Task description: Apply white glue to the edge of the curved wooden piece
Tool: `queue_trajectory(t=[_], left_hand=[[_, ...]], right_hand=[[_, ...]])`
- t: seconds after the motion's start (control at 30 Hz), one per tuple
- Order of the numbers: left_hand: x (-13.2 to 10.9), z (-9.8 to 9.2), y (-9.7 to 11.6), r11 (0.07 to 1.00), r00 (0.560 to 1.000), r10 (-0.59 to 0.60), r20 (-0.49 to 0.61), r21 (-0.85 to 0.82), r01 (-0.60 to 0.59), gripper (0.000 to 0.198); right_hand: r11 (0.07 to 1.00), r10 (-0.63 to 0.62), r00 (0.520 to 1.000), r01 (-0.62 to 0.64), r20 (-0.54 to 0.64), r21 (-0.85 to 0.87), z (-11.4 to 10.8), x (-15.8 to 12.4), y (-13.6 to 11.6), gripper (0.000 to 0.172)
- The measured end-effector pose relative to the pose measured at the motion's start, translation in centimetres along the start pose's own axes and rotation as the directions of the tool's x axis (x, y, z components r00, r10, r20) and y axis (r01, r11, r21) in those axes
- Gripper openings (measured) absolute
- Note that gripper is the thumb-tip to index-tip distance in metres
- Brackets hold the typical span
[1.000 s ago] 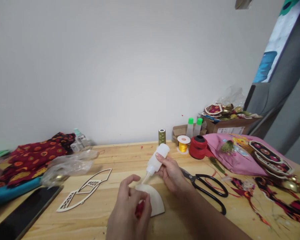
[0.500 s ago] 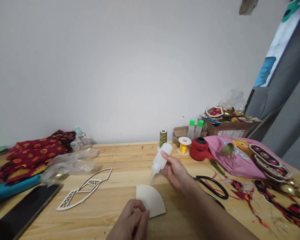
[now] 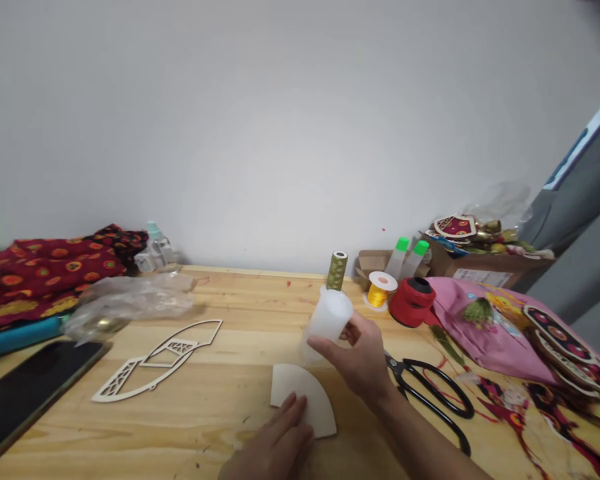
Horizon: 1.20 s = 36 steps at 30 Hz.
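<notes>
A thin, pale fan-shaped wooden piece (image 3: pixel 305 388) lies flat on the table. My left hand (image 3: pixel 280 437) rests on its lower part with the fingers stretched out over its surface. Just above and behind that piece, my right hand (image 3: pixel 357 357) grips a translucent white squeeze bottle (image 3: pixel 327 320) between thumb and fingers. The bottle is tipped upside down, base towards me, and its nozzle is hidden. To the left lie curved wooden frames with cut-out lattice (image 3: pixel 153 365), apart from both hands. Black-handled scissors (image 3: pixel 433 393) sit right of my right forearm.
At the back stand a green thread spool (image 3: pixel 337 270), a yellow cord spool (image 3: pixel 379 293), a red thread cone (image 3: pixel 413 302) and green-capped bottles (image 3: pixel 400 257). A pink cloth bag (image 3: pixel 485 333) lies right. A phone (image 3: pixel 40 387), plastic bag (image 3: pixel 135 297) and patterned fabric (image 3: pixel 65 267) are left.
The bottle has tipped further over, its base turning towards me, and my right thumb has shifted lower on it. My left hand's curled fingers have flattened onto the wooden piece. The view has shifted slightly.
</notes>
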<state>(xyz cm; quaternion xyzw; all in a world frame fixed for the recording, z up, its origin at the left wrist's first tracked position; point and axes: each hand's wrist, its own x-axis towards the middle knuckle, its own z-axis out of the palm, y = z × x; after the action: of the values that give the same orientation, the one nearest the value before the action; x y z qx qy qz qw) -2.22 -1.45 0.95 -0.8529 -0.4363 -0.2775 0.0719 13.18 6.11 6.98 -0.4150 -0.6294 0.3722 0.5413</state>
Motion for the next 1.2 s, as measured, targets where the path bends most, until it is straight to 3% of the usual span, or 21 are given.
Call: queue_trajectory(t=[0.07,0.33,0.43,0.6,0.67,0.9,1.1,1.2], left_hand=[[0.0,-0.1,-0.3,0.999,0.998,0.052,0.023,-0.015,-0.052,0.016],[-0.7,1.1,-0.2,0.996,0.992,0.071,0.106,0.054,-0.077,0.021],[-0.7,1.6,0.2,1.0,0.997,0.022,0.072,0.006,-0.023,0.018],[-0.5,2.1,1.8,0.975,0.977,-0.215,-0.001,-0.05,0.214,0.027],[-0.4,2.1,2.2,0.972,0.972,-0.233,0.007,-0.032,0.234,0.027],[-0.2,1.8,2.0,0.984,0.987,-0.16,0.028,0.079,0.157,0.028],[-0.4,1.9,1.5,0.994,0.994,-0.1,-0.033,0.032,0.101,0.035],[-0.5,2.0,1.2,0.995,0.994,-0.095,-0.061,0.014,0.096,0.029]], right_hand=[[1.0,0.01,1.0,-0.011,0.017,0.016,0.1,0.2,0.0,0.021],[0.992,0.073,0.997,-0.072,-0.003,0.101,0.8,0.3,0.1,0.021],[0.993,0.068,0.998,-0.067,-0.015,0.094,0.9,0.3,0.2,0.021],[0.996,0.067,0.997,-0.064,-0.041,0.069,1.0,0.3,0.2,0.021],[0.994,0.08,0.996,-0.076,-0.045,0.076,1.0,0.3,0.2,0.022],[0.986,0.111,0.993,-0.106,-0.035,0.13,0.2,-0.1,0.4,0.025],[0.981,0.12,0.993,-0.119,0.0,0.153,-0.2,-0.1,0.6,0.023],[0.978,0.127,0.99,-0.134,0.053,0.159,-0.6,0.0,0.2,0.023]])
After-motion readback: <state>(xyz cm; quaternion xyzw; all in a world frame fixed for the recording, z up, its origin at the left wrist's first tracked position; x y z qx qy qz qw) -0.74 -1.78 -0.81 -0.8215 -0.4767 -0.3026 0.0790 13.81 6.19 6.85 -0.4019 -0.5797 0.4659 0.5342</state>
